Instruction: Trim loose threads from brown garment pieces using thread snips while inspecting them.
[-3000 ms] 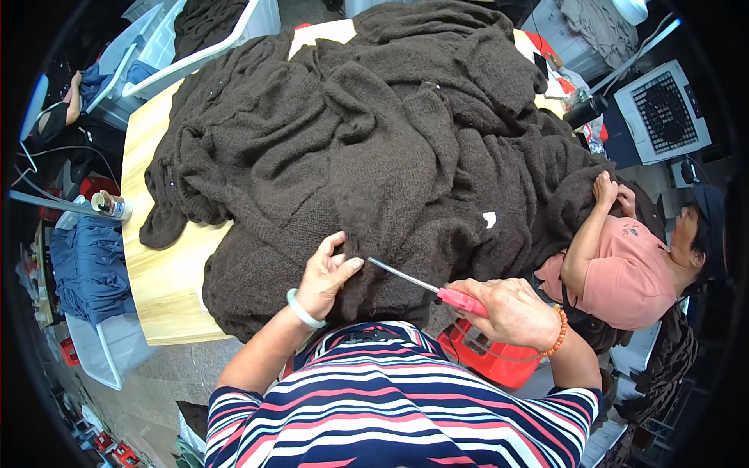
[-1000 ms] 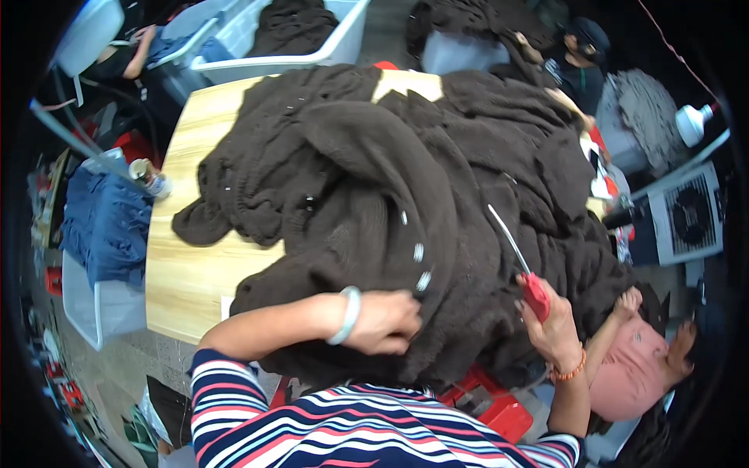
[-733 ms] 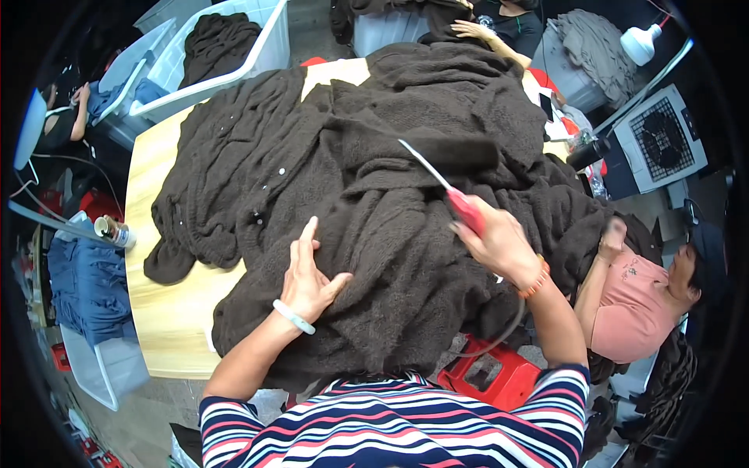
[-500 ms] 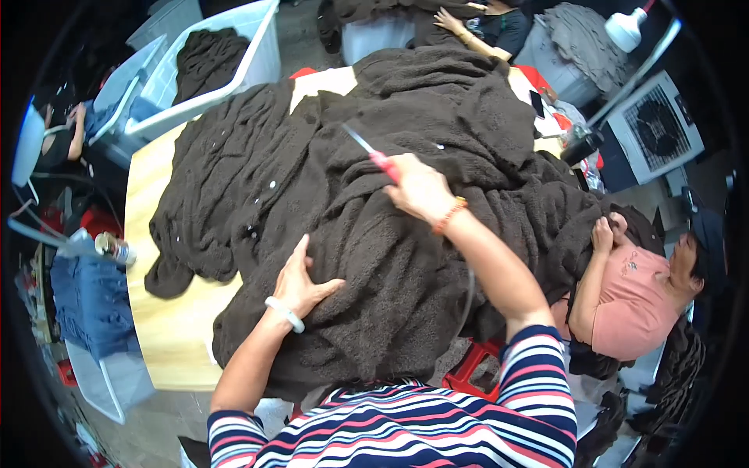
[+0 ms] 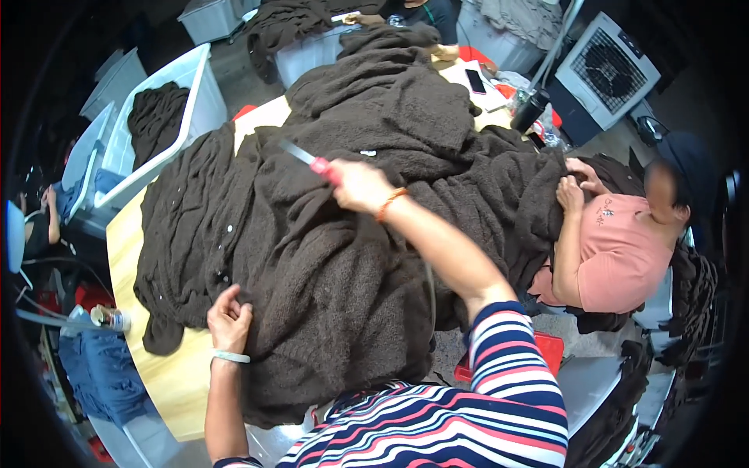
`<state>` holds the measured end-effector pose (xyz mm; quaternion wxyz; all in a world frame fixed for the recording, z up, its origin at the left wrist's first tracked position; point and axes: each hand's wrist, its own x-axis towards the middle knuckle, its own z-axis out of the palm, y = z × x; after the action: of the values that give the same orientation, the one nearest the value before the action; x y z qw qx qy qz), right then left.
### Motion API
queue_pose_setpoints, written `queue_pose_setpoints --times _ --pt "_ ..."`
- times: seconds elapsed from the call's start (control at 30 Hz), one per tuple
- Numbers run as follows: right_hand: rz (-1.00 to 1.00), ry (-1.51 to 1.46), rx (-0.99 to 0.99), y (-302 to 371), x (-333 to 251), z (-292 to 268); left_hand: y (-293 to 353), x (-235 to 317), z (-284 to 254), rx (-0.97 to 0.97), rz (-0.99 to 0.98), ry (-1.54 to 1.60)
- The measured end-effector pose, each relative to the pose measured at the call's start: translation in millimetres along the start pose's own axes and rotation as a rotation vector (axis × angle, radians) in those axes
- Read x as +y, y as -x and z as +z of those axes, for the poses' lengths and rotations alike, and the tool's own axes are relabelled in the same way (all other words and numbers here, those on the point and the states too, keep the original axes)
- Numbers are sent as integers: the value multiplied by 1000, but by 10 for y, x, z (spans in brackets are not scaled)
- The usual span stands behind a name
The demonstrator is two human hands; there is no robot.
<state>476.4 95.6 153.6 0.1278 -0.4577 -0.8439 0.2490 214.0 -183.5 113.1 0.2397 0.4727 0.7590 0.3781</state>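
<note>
A large heap of dark brown fleecy fabric (image 5: 335,304) lies over the table in front of me. My right hand (image 5: 360,186) is closed round the red handle of a tool (image 5: 320,165) with a slim metal shaft. The shaft points to the far left above the fabric, and its tip is blurred. At the left edge of the heap is my left hand (image 5: 228,321), its fingers loosely bent and the thumb apart, with nothing visible in it. Small white bits (image 5: 230,228) dot the fabric just beyond.
A co-worker in a pink shirt (image 5: 624,257) handles the brown fabric at the right. White bins (image 5: 204,93) stand at the far left. A black bottle (image 5: 530,111) and a phone (image 5: 474,81) lie at the far right. A jar (image 5: 109,317) sits by the table's left edge.
My view has shifted. My left hand has moved off the heap's middle to its left edge, fingers more bent. My right hand has carried the red-handled tool farther left.
</note>
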Motion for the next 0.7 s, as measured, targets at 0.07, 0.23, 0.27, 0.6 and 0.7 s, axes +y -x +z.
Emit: queue_pose_setpoints --times 0.07,0.23,0.27,0.6,0.7 --pt "6 -39 76 255 40 -534 144 302 -170 67 177 43" --pt "-3 -216 153 751 886 -1021 771 1394 -521 -721 479 -135" --pt "2 -238 126 837 959 -965 865 1379 -386 -787 486 -152" --pt "46 6 97 1814 1067 -509 374 1806 1237 -557 816 -224" --pt "98 -3 -13 2152 791 -770 119 1419 1711 -540 820 -576"
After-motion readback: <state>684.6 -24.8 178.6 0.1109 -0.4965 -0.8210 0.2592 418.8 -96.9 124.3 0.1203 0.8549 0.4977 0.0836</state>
